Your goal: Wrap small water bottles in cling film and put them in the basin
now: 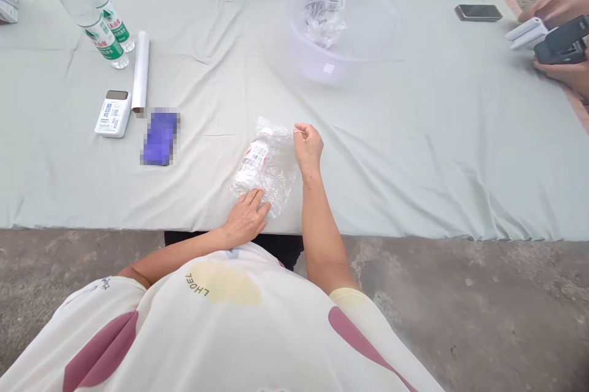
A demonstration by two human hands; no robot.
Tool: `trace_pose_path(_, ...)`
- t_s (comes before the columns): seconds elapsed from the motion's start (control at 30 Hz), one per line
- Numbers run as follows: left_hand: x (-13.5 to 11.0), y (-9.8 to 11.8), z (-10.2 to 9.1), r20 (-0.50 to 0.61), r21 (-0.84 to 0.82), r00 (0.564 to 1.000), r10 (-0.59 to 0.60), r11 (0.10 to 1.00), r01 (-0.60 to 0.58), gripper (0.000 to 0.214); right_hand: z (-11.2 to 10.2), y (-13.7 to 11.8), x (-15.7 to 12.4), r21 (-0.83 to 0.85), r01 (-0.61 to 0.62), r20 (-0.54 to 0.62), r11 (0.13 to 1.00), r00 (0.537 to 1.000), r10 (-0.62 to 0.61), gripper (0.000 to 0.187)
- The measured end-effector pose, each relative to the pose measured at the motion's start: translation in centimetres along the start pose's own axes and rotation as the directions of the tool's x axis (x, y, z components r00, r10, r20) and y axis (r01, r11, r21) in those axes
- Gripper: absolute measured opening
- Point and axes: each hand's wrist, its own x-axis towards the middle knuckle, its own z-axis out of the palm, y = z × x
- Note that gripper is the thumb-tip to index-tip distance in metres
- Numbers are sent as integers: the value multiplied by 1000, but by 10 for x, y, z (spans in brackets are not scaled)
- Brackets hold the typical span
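A small clear bottle (256,156) with a red-and-white label lies inside or under a crinkled clear plastic bag (281,174) near the table's front edge; its lower end is hard to make out through the film. My left hand (246,215) rests with fingers stretched out on the bag's near end, by the bottle's base. At the bag's upper right corner, my right hand (308,145) is closed in a pinch on the film, pulling that side out from the bottle.
A purple pixelated item (159,137), a white power bank (113,114), a white roll (141,70) and two green-capped bottles (103,36) stand or lie leftward. Beyond is a translucent basin (317,64) with crumpled plastic. Another person's hands (559,11) hold a dark device at right.
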Motion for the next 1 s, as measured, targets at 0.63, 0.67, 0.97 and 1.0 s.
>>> trace_pose_path(0.63,-13,-50,-82,76,-835,903,-423,469,289,27,30,-11,-71,-144,155,152,977,979,-132,55)
trace_pose_path(0.67,-4,-55,-81,4,-805,852,-524,504,314,26,27,-9,-72,-117,128,171,985,979,-107,61)
trace_pose_path(0.97,44,-43,-45,-55,-559,928,-368,781,276,44,3,3,-74,-178,93,229,980,972,-51,67)
trace_pose_path(1.0,44,-39,-43,-61,-526,934,-351,807,269,45,-4,6,-72,-195,58,194,979,981,-19,67)
